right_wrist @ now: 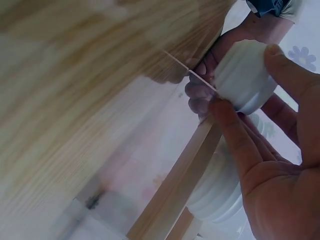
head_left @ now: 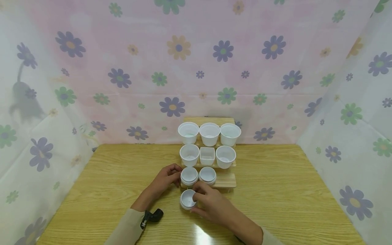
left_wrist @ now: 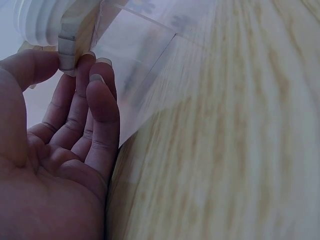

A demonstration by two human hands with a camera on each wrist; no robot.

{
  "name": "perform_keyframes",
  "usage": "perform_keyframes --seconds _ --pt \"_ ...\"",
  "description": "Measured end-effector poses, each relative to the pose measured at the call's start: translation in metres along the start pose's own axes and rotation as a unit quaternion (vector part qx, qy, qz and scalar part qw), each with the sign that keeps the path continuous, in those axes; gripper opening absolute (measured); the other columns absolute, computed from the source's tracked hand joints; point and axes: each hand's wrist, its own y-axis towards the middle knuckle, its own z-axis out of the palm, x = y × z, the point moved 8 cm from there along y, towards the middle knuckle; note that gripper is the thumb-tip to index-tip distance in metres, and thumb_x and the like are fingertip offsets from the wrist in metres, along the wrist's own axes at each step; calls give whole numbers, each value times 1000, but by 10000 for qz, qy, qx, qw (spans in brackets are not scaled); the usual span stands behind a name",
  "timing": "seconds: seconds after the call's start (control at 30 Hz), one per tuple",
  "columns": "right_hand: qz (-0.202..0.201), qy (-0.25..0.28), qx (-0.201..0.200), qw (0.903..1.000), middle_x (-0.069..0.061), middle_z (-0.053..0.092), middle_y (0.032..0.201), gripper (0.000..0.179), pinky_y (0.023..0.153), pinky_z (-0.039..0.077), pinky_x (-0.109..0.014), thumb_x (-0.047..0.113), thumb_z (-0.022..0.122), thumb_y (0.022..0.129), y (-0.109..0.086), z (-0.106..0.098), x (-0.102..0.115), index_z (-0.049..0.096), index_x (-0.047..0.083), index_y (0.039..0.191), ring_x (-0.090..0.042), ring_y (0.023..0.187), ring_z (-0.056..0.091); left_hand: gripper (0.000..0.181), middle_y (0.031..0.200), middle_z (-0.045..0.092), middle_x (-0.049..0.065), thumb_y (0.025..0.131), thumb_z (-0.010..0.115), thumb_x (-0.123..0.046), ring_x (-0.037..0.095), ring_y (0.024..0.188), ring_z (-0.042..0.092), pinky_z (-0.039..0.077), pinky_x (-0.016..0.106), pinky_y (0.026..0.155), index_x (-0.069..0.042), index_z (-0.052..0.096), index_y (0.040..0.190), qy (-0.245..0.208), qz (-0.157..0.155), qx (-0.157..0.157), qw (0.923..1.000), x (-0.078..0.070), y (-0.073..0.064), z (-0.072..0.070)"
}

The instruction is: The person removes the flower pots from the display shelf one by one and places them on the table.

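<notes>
A small white ribbed cup point(head_left: 188, 199) is in front of the tiered wooden rack point(head_left: 226, 180). My right hand point(head_left: 211, 206) holds this cup by its side, the thumb point(right_wrist: 287, 67) against one end and the index finger against the other. On the lowest tier stand two similar white cups, a left one point(head_left: 189, 175) and a right one point(head_left: 207, 174). My left hand point(head_left: 166, 178) is at the left end of that tier. In the left wrist view its thumb and fingertips pinch the wooden end point(left_wrist: 75, 37) of the tier, just below a ribbed cup point(left_wrist: 40, 20).
Three larger white cups, the middle one point(head_left: 209, 133) among them, line the top tier. The second tier bears a square container point(head_left: 207, 156) between two round cups. The rack stands on a wood-grain table point(head_left: 269, 190), with a flowered cloth backdrop point(head_left: 196, 81) behind.
</notes>
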Motion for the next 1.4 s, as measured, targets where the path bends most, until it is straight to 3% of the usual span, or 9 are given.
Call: perform_keyframes --seconds 0.3,0.77,1.23,1.4 --pt "383 -190 329 9985 -3 60 118 29 77 55 -15 26 92 85 3 9 -3 68 15 94 -8 94 66 24 97 71 7 109 61 -16 18 80 65 60 31 69 4 63 121 3 7 22 10000 -1 1 1" --pt "467 -521 619 9956 -3 59 113 20 76 54 -15 20 89 88 7 13 0 71 13 94 -9 90 63 23 96 70 7 109 61 -15 19 80 65 60 32 70 5 62 121 14 -50 -8 10000 -3 1 1" --pt "202 -554 138 9982 2 61 103 26 76 53 -16 14 92 83 6 1 5 73 11 100 -7 86 61 22 97 70 7 108 60 -14 19 80 66 60 32 70 4 62 121 30 -78 11 10000 -4 0 1" --pt "370 -356 74 9987 3 64 104 27 77 55 -19 12 91 84 7 -11 6 73 10 105 -8 87 62 23 98 70 8 109 60 -15 19 81 66 60 32 70 4 63 122 42 -88 6 10000 -4 -1 1"
